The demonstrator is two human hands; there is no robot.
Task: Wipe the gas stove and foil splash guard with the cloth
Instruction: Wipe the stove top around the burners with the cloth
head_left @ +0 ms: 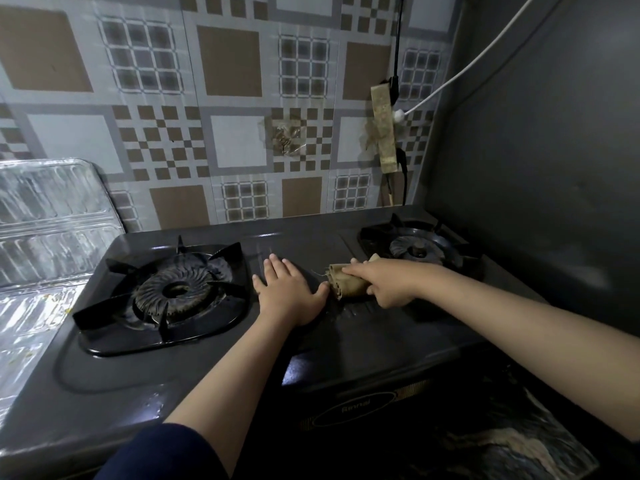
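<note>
Cloth (348, 284): bunched, on the gas stove (346, 341) centre panel between the left burner (178, 289) and right burner (414, 249). My right hand (388, 284) grips it, fingers curled round. My left hand (291, 294) lies flat beside it, fingers straight. Foil splash guard (52, 216) stands at far left. Risk: frayed cloth edge snagging a burner grate prong.

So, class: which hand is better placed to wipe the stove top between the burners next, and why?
Right. The right hand already grips the cloth on the stove; the left hand lies flat and holds nothing.
</note>
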